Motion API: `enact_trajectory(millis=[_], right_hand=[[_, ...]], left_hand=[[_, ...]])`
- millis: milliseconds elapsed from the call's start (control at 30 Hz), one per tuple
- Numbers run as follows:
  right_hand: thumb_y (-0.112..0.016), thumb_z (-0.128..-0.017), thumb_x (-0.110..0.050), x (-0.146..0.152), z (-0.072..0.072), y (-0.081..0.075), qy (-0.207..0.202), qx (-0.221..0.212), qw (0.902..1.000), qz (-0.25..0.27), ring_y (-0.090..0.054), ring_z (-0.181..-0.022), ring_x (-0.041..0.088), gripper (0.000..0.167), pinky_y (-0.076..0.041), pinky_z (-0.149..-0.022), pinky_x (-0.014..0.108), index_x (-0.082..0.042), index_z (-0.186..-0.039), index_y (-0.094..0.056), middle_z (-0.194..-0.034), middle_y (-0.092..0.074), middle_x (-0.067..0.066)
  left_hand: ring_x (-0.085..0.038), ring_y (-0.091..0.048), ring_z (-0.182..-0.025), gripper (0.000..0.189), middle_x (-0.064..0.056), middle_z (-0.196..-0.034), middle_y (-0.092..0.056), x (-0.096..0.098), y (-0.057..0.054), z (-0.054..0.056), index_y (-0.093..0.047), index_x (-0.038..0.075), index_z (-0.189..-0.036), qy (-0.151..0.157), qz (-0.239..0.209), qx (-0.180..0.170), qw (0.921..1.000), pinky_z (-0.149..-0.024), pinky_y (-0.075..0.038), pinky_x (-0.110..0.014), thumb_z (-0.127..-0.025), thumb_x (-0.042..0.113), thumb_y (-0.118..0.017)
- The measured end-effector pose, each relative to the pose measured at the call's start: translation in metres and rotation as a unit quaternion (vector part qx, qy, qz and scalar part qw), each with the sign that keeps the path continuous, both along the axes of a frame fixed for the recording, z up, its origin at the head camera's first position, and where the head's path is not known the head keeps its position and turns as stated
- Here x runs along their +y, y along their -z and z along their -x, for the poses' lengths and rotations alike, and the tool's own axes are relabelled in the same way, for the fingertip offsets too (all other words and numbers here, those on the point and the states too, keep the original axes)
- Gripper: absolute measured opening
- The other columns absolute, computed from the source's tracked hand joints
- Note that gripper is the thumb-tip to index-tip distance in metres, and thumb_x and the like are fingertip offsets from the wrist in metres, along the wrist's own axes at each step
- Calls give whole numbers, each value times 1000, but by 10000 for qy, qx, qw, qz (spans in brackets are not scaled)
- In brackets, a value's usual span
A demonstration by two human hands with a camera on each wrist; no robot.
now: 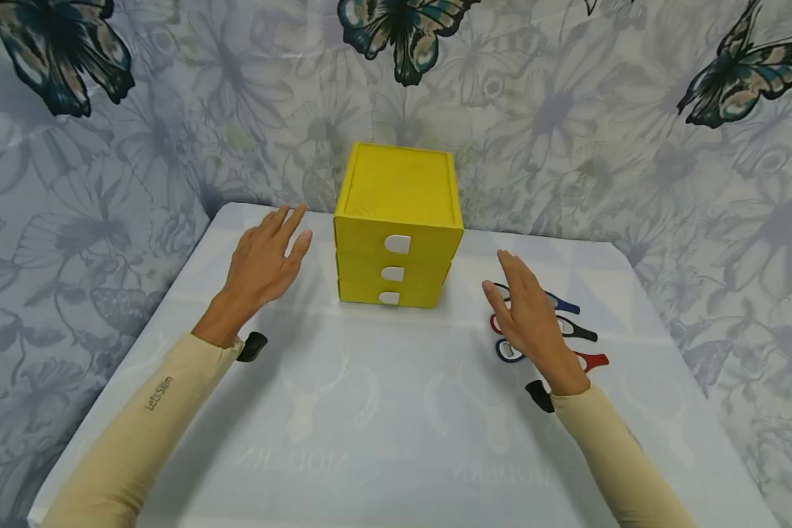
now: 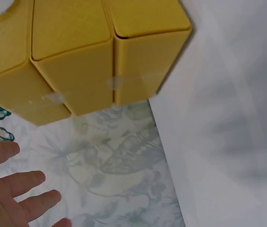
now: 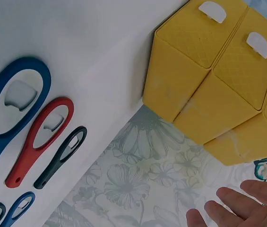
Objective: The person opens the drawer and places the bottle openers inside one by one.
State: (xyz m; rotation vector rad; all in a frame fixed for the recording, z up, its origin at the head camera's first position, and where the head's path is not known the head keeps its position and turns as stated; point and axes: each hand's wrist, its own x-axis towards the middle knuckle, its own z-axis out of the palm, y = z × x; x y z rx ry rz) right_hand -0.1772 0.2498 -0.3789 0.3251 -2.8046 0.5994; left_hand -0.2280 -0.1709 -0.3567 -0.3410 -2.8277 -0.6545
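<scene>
A yellow three-drawer box (image 1: 399,187) with white half-round pulls stands at the back middle of the table. My left hand (image 1: 262,260) is held in the air to the left of the box, fingers extended and holding nothing. On the right, my right hand (image 1: 526,312) hovers over several bottle openers, its fingers straight, and partly hides them. In the right wrist view a large blue bottle opener (image 3: 41,78), a red bottle opener (image 3: 29,153) and a black bottle opener (image 3: 57,158) lie side by side, with a smaller blue bottle opener (image 3: 17,208) below.
A white table (image 1: 369,389) with faint printed patterns spreads in front of the box. Behind it hangs a grey floral backdrop (image 1: 554,161) with butterflies. Dark wrist devices show at the left cuff (image 1: 252,347) and the right cuff (image 1: 539,396).
</scene>
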Motion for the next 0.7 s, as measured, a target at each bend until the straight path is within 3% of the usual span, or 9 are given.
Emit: enact_trajectory(millis=[233, 433, 567, 700], right_hand=[[-50, -104, -48, -10, 1, -3, -25, 332, 9994, 98, -38, -143, 37, 64, -35, -112, 59, -13, -156, -35, -155, -41, 16], [-55, -103, -42, -22, 2, -8, -178, 577, 9979, 237, -45, -136, 36, 57, -39, -110, 58, -11, -150, -44, -146, -50, 17], [-58, -102, -37, -28, 3, -8, -315, 874, 9949, 381, -56, -123, 31, 49, -49, -99, 52, -9, -142, -53, -136, -59, 14], [-60, -102, -31, -36, 4, -10, -487, 1088, 9916, 504, -64, -108, 26, 38, -55, -84, 44, -8, -133, -60, -124, -66, 10]], left_hand=[[-36, -30, -149, 62, -8, -164, -30, 18, -9, 5, -25, 28, -160, 52, -990, -8, 9951, -118, -24, -61, -106, 58, -26], [-35, -51, -133, 54, -7, -156, -45, 31, -17, 10, -41, 21, -155, 362, -2206, 160, 9746, -105, -44, -56, -108, 48, -36], [-34, -58, -123, 51, -8, -152, -49, 37, -19, 13, -45, 23, -152, 456, -2549, 72, 9659, -97, -49, -54, -107, 47, -40], [-30, -62, -117, 52, -11, -147, -53, 41, -22, 17, -47, 24, -151, 411, -2648, -41, 9634, -94, -51, -52, -106, 49, -41]])
